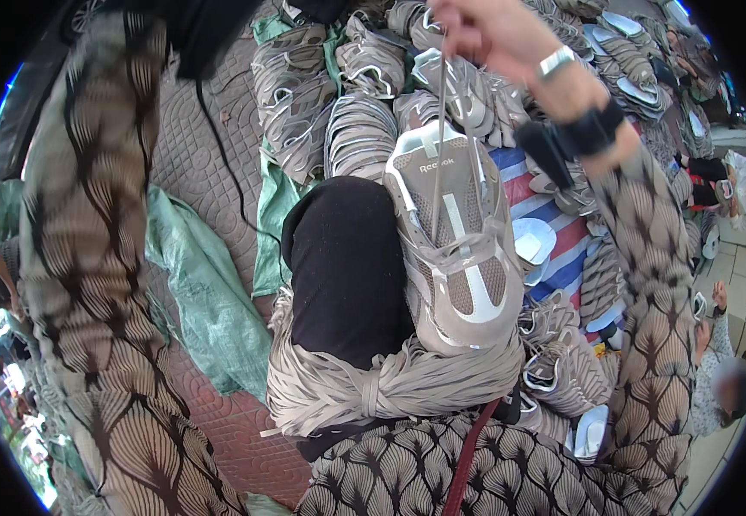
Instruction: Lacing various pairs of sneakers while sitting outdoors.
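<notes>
Head view: my right hand (487, 36) is up at the top edge, fingers pinched together on a grey-beige shoelace (454, 251), which runs down taut from them to the sneaker upper (455, 193). My left hand can't be made out; the forearm runs up the left side into the dark top corner, so I cannot tell whether those fingers are open or closed. The sneaker upper rests on my lap, right beside my black-trousered knee (347, 267), toe toward me and tongue end away, grey-beige with mesh and white trim; the lace crosses over its middle. A thick bundle of loose grey-beige laces (382, 391), tied round its middle, lies across my lap just below knee and toe. On my right wrist: a silver band (556, 60) and, further up the arm, a black strap (592, 133). Both sleeves leaf-patterned, black on beige. Beyond the knee, stacked uppers (360, 133) in rows; more uppers (567, 365) to the right, near a striped red, white and blue sheet (558, 228) with a pale insole-shaped piece (532, 240) on it. Left of my knee, a crumpled green woven sack (214, 288) on a quilted brown mat (197, 146). Far right, another person (707, 353) in a patterned top, one hand raised.
</notes>
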{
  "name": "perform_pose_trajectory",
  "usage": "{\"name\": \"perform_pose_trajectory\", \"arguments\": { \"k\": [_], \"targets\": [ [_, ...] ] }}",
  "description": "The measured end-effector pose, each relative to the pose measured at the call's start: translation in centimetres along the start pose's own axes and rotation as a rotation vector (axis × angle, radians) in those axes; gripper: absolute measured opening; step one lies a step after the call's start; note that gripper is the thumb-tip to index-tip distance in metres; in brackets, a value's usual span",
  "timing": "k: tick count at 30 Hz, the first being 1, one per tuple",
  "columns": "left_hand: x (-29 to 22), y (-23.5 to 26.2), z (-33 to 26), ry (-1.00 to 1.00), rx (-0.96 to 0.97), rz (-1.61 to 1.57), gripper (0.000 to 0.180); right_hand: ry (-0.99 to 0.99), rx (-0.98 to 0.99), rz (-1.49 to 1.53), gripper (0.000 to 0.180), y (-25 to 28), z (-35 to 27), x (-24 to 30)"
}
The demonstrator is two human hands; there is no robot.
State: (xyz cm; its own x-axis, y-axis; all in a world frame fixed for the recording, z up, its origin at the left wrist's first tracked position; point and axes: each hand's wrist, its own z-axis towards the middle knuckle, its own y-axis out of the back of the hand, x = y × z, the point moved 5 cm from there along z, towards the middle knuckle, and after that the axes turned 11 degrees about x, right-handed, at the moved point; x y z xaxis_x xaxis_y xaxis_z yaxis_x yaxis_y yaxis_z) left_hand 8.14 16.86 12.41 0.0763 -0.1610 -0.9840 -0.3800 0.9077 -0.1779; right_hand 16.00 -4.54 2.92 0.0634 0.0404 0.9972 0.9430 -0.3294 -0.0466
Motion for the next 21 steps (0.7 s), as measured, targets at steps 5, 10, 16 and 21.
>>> {"name": "perform_pose_trajectory", "arguments": {
  "k": [5, 10, 16, 21],
  "targets": [
    [8.7, -1.6, -8.4, -0.066, 0.336, 0.529, 0.034, -0.133, -0.132, -0.056, 0.025, -1.7, -0.3, -4.9],
    [12.8, -7.2, -18.5, -0.216, 0.747, 0.759, 0.014, -0.072, 0.091, -0.553, 0.03, -6.4, -5.0, -8.2],
    [14.1, -8.0, -23.1, -0.348, 0.85, 1.085, 0.023, -0.048, -0.074, -0.46, 0.03, -8.6, -8.2, -8.9],
    [13.4, -7.9, -23.4, -0.342, 0.773, 1.007, 0.029, -0.007, -0.102, -0.428, 0.03, -8.4, -7.6, -10.1]
  ]
}}
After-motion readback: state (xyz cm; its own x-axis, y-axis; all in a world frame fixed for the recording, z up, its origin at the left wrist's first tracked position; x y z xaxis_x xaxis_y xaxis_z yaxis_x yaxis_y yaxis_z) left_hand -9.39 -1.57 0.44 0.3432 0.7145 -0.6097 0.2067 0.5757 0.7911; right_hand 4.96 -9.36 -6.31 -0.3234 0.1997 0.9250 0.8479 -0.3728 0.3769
